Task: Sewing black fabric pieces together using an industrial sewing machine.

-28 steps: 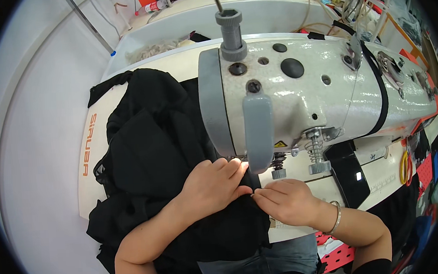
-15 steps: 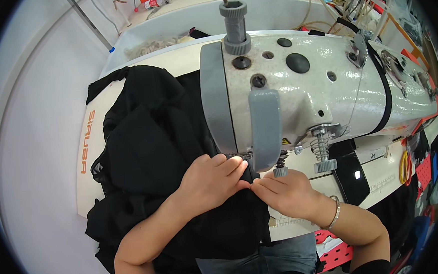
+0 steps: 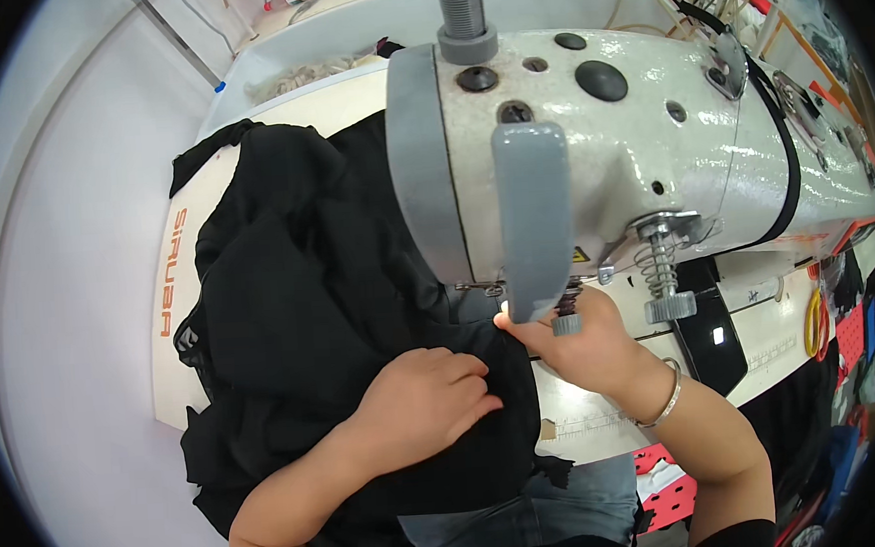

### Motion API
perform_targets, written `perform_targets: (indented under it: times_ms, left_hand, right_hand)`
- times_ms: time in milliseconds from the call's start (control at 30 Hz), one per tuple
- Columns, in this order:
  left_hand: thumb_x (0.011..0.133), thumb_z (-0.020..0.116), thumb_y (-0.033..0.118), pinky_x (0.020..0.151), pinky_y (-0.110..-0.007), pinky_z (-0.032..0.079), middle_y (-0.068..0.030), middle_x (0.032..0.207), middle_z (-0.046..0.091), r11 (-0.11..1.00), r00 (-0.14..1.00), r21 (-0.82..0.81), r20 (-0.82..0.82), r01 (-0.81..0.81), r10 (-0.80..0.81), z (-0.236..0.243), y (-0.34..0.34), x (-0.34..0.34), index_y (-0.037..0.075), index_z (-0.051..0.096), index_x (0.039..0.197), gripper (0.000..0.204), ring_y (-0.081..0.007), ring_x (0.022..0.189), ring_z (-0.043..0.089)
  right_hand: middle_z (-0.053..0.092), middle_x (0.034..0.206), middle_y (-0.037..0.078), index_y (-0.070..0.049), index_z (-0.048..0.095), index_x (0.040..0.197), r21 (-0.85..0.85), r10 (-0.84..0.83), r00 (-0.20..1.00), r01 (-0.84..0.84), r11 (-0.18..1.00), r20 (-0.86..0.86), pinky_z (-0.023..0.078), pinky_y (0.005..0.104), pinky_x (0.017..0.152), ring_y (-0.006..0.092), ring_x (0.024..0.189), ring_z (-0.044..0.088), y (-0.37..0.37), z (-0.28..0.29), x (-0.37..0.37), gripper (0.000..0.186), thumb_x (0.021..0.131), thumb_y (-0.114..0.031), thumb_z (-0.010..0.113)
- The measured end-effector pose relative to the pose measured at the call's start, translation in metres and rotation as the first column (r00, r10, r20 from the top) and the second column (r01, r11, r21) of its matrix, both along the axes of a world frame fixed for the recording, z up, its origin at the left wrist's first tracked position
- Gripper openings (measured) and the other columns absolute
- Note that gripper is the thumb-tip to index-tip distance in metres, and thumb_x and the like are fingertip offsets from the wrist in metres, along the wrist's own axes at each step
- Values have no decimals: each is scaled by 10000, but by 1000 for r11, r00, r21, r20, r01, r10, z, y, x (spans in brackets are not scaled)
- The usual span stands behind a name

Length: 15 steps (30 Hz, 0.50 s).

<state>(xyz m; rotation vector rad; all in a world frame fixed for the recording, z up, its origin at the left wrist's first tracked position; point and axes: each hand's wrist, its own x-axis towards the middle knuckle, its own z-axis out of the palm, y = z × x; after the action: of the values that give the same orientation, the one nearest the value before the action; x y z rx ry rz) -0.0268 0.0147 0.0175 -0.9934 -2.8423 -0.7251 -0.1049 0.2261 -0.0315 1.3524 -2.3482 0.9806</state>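
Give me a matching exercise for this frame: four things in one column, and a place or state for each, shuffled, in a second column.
Things:
1. left hand
2. right hand
3. black fabric
4. bangle

Places or states:
A. bunched up on the table to the left of the sewing machine
B. around the right wrist
C. pressed flat on the cloth, fingers curled
D. reaching in under the machine head, by the needle area

Pairs: 1-C, 2-D, 3-A, 4-B
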Motion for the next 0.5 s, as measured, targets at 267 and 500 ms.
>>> perform_targets:
  times_ms: [267, 500]
  left_hand:
    - [738, 721, 141, 769, -328, 497, -49, 1083, 602, 996, 964, -31, -255, -85, 74, -18, 2, -13, 25, 641, 1066, 357, -191, 979, 576]
    - [748, 762, 169, 829, -381, 497, -40, 1173, 622, 992, 980, -36, -165, -121, 113, -21, 1, -10, 73, 647, 1145, 424, -249, 1002, 616]
  right_hand:
    - [560, 709, -19, -131, 727, 993, 108, -43, 987, 60, 992, -157, 468, 289, 567, 175, 643, 586, 4, 6, 5, 300, 704, -71, 782]
    - [706, 881, 38, -75, 717, 901, -51, -21, 997, 17, 999, -71, 527, 318, 622, 219, 728, 662, 6, 15, 3, 267, 643, -25, 761]
